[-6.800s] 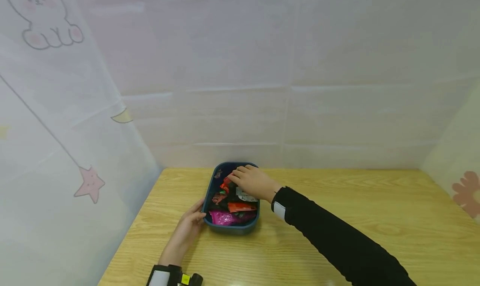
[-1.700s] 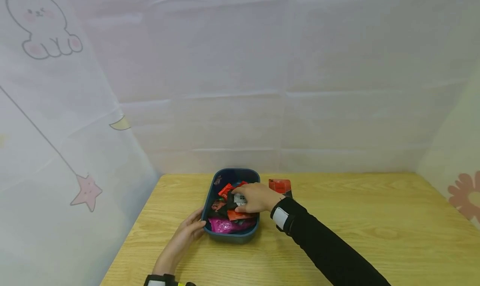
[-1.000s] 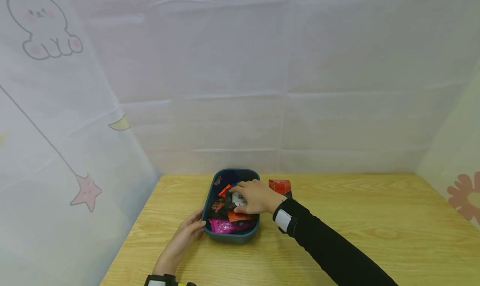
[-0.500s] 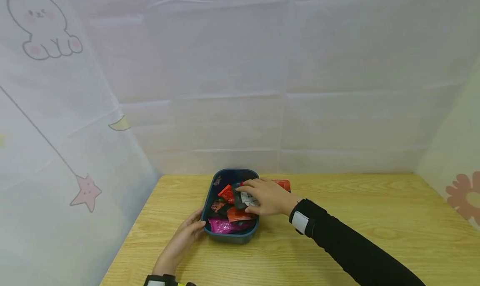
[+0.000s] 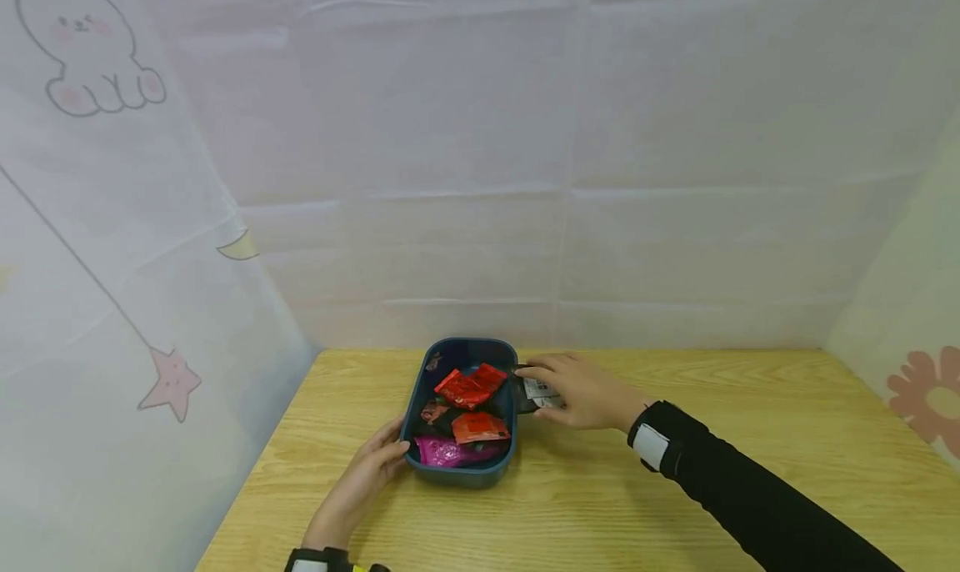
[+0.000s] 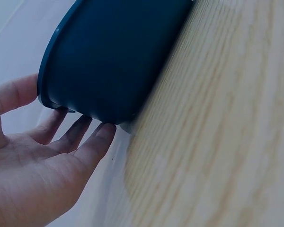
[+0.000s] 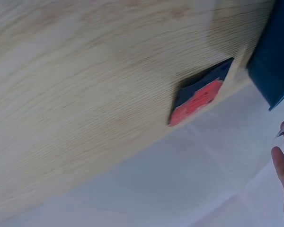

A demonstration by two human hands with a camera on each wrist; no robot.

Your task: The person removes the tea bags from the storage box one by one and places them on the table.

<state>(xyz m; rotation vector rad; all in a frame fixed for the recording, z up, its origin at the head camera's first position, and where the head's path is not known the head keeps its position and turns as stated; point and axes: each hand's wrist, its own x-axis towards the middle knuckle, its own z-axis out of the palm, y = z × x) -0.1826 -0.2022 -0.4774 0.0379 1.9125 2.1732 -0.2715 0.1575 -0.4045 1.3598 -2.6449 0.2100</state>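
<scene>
A dark blue rectangular box (image 5: pixel 472 477) stands on the table with several shiny wrapped packets inside. My left hand (image 5: pixel 367 470) holds its left side, thumb at the rim and fingertips against the outer wall (image 6: pixel 99 61). Just right of the box, my right hand (image 5: pixel 592 395) pinches a black packet (image 5: pixel 534 391) with a white label, above the table. Inside the box are a red packet (image 5: pixel 470 386), an orange-red packet (image 5: pixel 480 428) and a magenta packet (image 5: pixel 448 453). In the right wrist view only fingertips (image 7: pixel 281 168) show at the edge.
A black-and-red packet (image 7: pixel 199 97) lies on the table near its back edge, right of the box; my right hand covers it in the head view. The wooden table (image 5: pixel 720 439) meets a pale printed sheet (image 5: pixel 450 180) behind.
My right hand has lifted the black labelled packet out of the box and carried it right over the rim, uncovering the red packet. The black-and-red packet came onto the table earlier. The left hand stays.
</scene>
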